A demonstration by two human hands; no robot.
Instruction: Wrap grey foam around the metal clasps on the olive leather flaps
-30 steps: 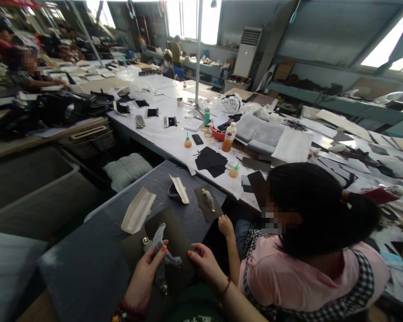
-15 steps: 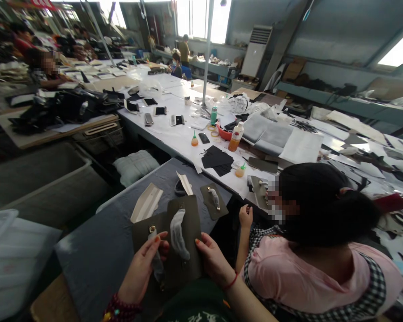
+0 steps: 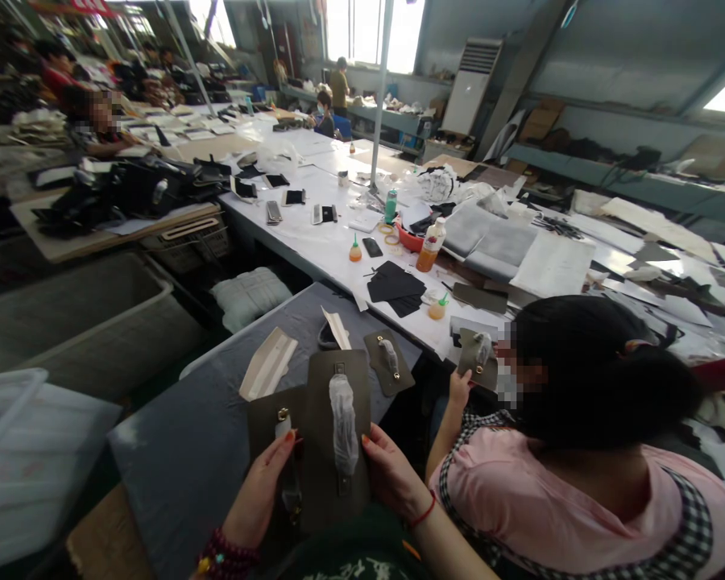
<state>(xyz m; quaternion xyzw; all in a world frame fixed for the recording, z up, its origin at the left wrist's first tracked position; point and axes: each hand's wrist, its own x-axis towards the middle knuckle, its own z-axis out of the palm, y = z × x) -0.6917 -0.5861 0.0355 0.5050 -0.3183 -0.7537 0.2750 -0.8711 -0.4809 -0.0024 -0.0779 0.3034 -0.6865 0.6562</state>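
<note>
My left hand (image 3: 264, 491) and my right hand (image 3: 392, 477) together hold an olive-brown leather panel (image 3: 321, 451) upright in front of me. A wad of white wrapping (image 3: 343, 423) covers the metal clasp along its middle. A second olive panel (image 3: 266, 419) with a brass fitting lies just behind it under my left fingers. Both sit over the grey bench (image 3: 181, 451).
A co-worker in a pink top (image 3: 556, 515) sits close on my right, holding up another olive panel (image 3: 476, 358). On the bench lie a further olive panel (image 3: 388, 362) and beige strips (image 3: 269, 364). A long white table (image 3: 332, 250) carries glue bottles, black pieces and an orange bottle (image 3: 428, 246).
The olive panel has been turned upright and raised between my hands, its wrapped clasp now facing me. The co-worker's hand has lifted another panel toward their face.
</note>
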